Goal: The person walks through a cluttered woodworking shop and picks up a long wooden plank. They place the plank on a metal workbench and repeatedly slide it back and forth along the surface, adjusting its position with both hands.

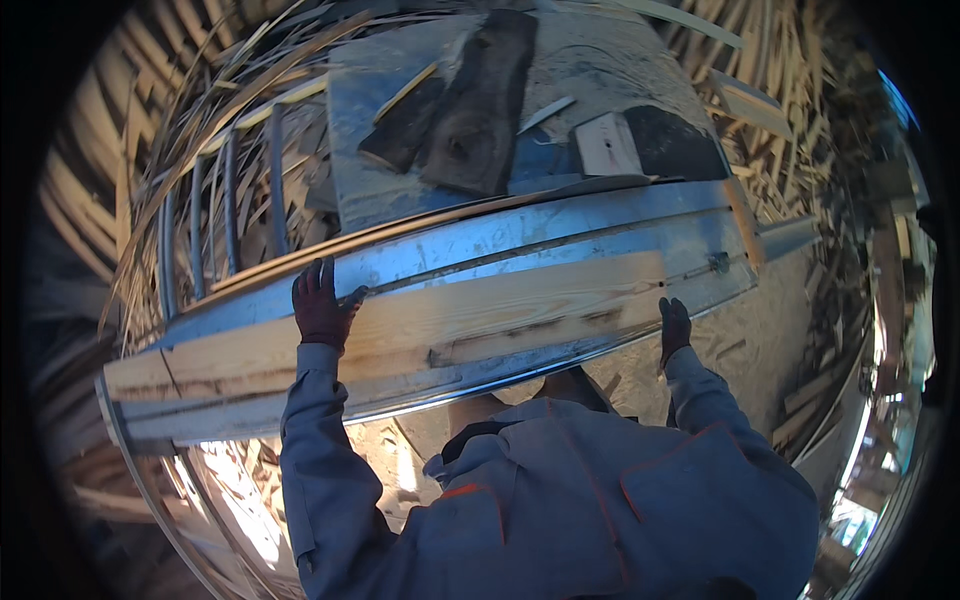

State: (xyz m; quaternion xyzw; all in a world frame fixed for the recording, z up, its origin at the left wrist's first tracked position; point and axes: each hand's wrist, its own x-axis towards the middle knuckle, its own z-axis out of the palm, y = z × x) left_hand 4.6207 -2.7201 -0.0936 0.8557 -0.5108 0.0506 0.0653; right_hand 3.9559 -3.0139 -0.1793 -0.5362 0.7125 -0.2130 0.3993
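Observation:
A long pale wooden board, with visible grain and darker patches along its near side, lies lengthwise on a metal-topped bench. My left hand, in a dark reddish work glove, rests on the board toward its left part; its fingers stretch to the far edge and the thumb stands apart. At the board's right end, my right hand touches the near corner, gloved too, fingers extended. A long dark slot runs along the metal top beyond the board.
Behind the bench, dark rough slabs and a pale block lie on a dusty blue surface. Thin wood offcuts pile up at both sides. Metal bars stand at the left. Sawdust covers the floor at right.

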